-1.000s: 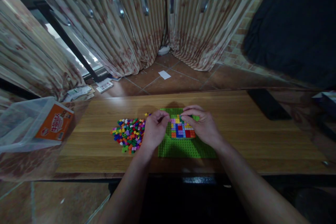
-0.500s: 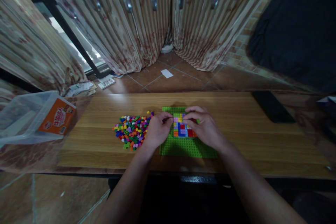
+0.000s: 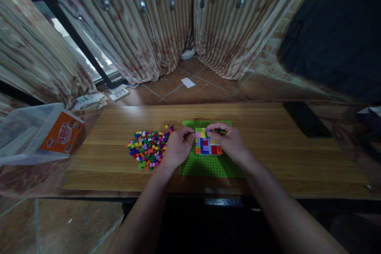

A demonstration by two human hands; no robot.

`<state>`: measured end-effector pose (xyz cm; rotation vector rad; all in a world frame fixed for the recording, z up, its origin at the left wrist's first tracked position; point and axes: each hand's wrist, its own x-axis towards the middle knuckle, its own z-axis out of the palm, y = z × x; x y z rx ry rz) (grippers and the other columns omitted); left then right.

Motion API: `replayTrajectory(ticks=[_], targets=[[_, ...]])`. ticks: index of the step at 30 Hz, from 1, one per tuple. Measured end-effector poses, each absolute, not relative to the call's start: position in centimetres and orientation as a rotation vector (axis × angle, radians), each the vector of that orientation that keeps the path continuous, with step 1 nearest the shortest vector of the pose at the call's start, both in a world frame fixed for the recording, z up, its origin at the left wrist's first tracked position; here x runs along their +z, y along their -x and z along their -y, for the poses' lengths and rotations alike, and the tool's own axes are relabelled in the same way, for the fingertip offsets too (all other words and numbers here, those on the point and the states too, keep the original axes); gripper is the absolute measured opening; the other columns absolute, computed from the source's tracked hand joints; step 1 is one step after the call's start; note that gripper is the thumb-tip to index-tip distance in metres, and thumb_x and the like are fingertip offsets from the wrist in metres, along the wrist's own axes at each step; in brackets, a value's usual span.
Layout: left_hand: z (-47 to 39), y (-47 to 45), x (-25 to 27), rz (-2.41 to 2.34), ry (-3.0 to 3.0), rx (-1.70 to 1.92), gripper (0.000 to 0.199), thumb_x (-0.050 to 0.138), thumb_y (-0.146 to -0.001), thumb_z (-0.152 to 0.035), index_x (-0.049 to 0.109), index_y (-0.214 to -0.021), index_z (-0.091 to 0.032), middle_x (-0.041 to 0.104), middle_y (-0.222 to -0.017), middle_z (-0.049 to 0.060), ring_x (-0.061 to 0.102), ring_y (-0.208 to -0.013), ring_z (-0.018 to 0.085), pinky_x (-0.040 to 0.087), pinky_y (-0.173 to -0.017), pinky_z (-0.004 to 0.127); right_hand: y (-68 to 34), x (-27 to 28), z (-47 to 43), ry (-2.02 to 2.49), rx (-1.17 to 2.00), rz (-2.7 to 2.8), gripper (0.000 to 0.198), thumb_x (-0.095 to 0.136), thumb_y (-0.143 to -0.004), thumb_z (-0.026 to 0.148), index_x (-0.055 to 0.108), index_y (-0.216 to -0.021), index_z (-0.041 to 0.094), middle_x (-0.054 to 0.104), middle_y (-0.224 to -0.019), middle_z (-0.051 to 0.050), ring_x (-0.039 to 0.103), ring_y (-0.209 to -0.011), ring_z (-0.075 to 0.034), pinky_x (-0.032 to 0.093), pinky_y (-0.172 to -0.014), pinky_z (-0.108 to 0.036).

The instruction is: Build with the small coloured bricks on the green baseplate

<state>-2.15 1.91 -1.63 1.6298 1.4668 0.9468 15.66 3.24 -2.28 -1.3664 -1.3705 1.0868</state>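
A green studded baseplate (image 3: pixel 214 168) lies on the table with a multicoloured patch of toy bricks (image 3: pixel 205 147) pressed together on it. At the patch's upper left edge, my left hand (image 3: pixel 179 147) has thumb and forefinger pinched together; what lies between them is too small to make out. My right hand (image 3: pixel 230 143) reaches over the patch's right side, its thumb and forefinger closed around a small brick, seemingly purple, at the top edge. That hand hides part of the patch. Just left of my left hand spreads a pile of loose bricks (image 3: pixel 149 147) in many colours.
The wooden table (image 3: pixel 119 178) carries a dark flat object (image 3: pixel 306 119) at its right end. Beyond its left end stands a clear plastic bin (image 3: pixel 26 131) with an orange label. Curtains (image 3: pixel 143 39) hang behind, and white paper (image 3: pixel 187 82) lies on the tiled floor.
My right hand's fingers have drawn in slightly and lowered at the patch's top edge, showing more of the baseplate's upper right. My left hand stays at the left edge. The view has shifted slightly.
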Motion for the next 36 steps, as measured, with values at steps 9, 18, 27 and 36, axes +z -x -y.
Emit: replayTrajectory(ticks=[9,18,27,36], targets=[[-1.9,2.2,-1.6,-1.452,-1.614,0.957,0.014,0.054,-0.081,-0.020,0.068,-0.080,-0.016,0.070,-0.077,0.003,0.062,-0.071,0.014,0.047,-0.066,0.023,-15.5,-2.1,-3.2,1.386,1.122,1.284,0.033,0.067,-0.067,0.031,0.069,-0.099,0.022,0.069,-0.104,-0.005,0.063,-0.090,-0.020,0.049,-0.084,-0.038],[-1.8,2.1,-1.4,-1.463,-1.613,0.955,0.013,0.056,-0.081,-0.019,0.068,-0.080,-0.015,0.069,-0.077,0.003,0.061,-0.071,0.014,0.046,-0.065,0.023,-15.0,-1.5,-3.0,1.495,1.054,1.426,0.036,0.064,-0.067,0.023,0.069,-0.102,0.018,0.071,-0.095,-0.006,0.064,-0.083,-0.019,0.050,-0.082,-0.036],[-1.8,2.1,-1.4,-1.473,-1.632,0.947,0.014,0.054,-0.082,-0.019,0.068,-0.084,-0.015,0.069,-0.078,0.003,0.062,-0.071,0.014,0.046,-0.067,0.024,-15.0,-1.8,-3.1,1.396,1.045,1.464,0.032,0.062,-0.069,0.022,0.069,-0.100,0.022,0.071,-0.100,-0.004,0.064,-0.092,-0.019,0.048,-0.090,-0.039],[-1.8,2.7,-1.3,-1.467,-1.649,0.945,0.017,0.052,-0.082,-0.022,0.068,-0.082,-0.016,0.069,-0.077,0.002,0.060,-0.070,0.013,0.046,-0.066,0.023,-15.2,-2.5,-3.0,1.357,1.078,1.361,0.028,0.065,-0.072,0.029,0.069,-0.099,0.023,0.071,-0.102,-0.004,0.064,-0.089,-0.019,0.049,-0.087,-0.039]])
